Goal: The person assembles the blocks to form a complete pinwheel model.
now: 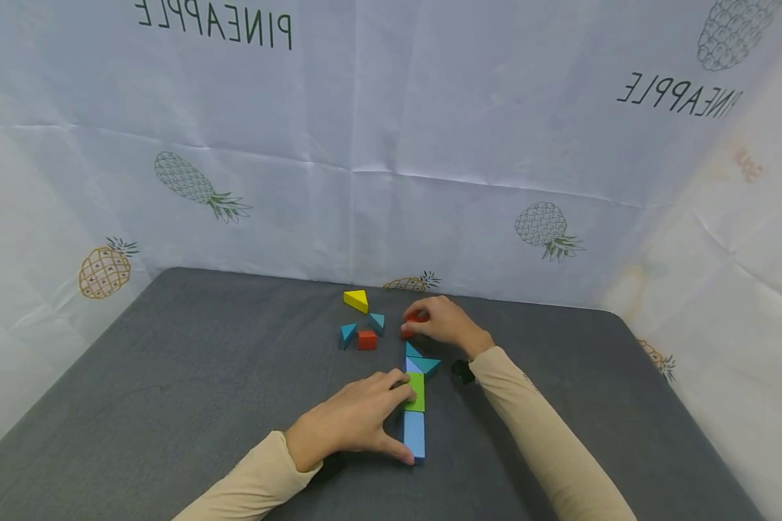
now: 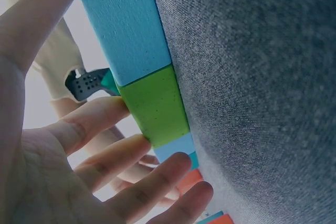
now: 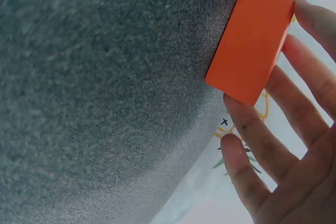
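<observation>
A row of blocks runs away from me: a blue rectangular block (image 1: 414, 435), a green block (image 2: 156, 109), a light blue triangular piece (image 1: 411, 366), and two teal triangular blocks (image 1: 428, 365) at the far end. My left hand (image 1: 358, 412) lies along the row's left side. Its thumb tip touches the near end of the blue block, and its extended fingers rest against the green one. Just beyond the row, my right hand (image 1: 444, 322) holds a red block (image 3: 251, 43) between thumb and fingers, low over the dark table.
Left of the right hand lie a second red block (image 1: 367, 340), two blue triangular blocks (image 1: 348, 334) and a yellow triangular block (image 1: 356, 300). The dark grey table (image 1: 189, 376) ends at a white pineapple-print cloth (image 1: 365, 231) behind. A small black device (image 1: 461, 371) sits by the right wrist.
</observation>
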The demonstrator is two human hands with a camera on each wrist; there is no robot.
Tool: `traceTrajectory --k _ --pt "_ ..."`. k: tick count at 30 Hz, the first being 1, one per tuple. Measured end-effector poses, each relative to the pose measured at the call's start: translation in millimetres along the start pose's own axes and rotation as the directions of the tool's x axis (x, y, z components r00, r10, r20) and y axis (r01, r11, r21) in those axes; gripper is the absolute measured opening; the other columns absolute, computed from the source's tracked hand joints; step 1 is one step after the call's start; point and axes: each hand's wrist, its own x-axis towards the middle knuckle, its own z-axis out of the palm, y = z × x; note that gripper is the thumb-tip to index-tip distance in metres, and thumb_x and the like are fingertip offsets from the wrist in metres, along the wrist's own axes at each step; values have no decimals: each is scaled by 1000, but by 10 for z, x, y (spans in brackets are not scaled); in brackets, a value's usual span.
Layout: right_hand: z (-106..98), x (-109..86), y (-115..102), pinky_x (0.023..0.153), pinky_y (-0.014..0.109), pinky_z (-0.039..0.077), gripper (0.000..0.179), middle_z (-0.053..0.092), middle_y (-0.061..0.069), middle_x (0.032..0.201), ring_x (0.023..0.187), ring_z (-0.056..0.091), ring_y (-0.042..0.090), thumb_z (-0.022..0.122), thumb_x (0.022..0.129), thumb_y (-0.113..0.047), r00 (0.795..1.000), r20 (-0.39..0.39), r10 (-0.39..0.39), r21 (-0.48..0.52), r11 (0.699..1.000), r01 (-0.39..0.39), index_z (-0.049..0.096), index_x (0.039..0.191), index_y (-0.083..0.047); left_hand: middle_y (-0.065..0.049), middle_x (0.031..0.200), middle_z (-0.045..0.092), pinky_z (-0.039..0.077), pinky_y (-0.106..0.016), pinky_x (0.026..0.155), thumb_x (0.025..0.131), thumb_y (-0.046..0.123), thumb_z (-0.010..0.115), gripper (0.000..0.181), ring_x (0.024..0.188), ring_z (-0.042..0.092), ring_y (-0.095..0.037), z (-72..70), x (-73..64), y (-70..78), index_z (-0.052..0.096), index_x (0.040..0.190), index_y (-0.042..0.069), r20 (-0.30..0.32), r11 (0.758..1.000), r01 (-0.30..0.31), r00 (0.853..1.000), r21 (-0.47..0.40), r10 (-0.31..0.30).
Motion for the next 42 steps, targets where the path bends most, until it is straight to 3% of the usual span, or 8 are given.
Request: traceTrajectory --k 5,10,20,29,36,42 --pt "-4 -24 7 92 43 54 43 68 10 123 110 65 27 70 93 -31 999 1 35 48 998 -35 64 128 -7 4 128 51 52 -33 90 71 69 76 74 112 54 -13 0 2 1 60 127 23 0 1000 -1 1000 3 1" --pt "-2 -44 42 92 43 53 48 64 13 124 109 64 27 73 91 -34 996 -24 87 53 995 -86 62 127 -4 4 129 51 52 -34 91 71 70 75 75 113 54 -13 -4 2 2 60 128 24 4 1000 2 1000 3 -2" --pt "-25 -71 100 92 46 52 40 61 16 128 113 60 31 65 97 -21 999 27 -27 9 1000 27 62 133 -5 4 128 51 52 -34 91 71 69 76 73 113 54 -14 -2 3 -4 60 126 24 -5 1000 1 1000 11 -1" --pt "-18 -119 83 99 51 47 39 56 17 135 119 56 33 55 101 -18 994 113 2 53 999 -8 57 140 -12 4 128 51 52 -34 91 71 69 76 73 114 54 -14 -1 10 -1 60 127 25 8 1000 6 1000 4 -6" --pt "12 -151 107 106 54 44 42 54 16 142 131 53 36 55 102 -21 993 120 6 111 994 -19 52 142 -10 4 127 51 52 -34 92 71 70 76 74 113 54 -14 -1 11 1 60 127 24 10 1000 9 1000 10 -9" --pt "51 -192 115 106 54 43 40 54 16 141 129 53 35 55 102 -23 996 86 6 114 993 -16 55 140 -11 4 127 52 52 -34 92 71 70 76 74 114 54 -14 2 4 4 61 127 24 0 1000 3 1000 17 -3"
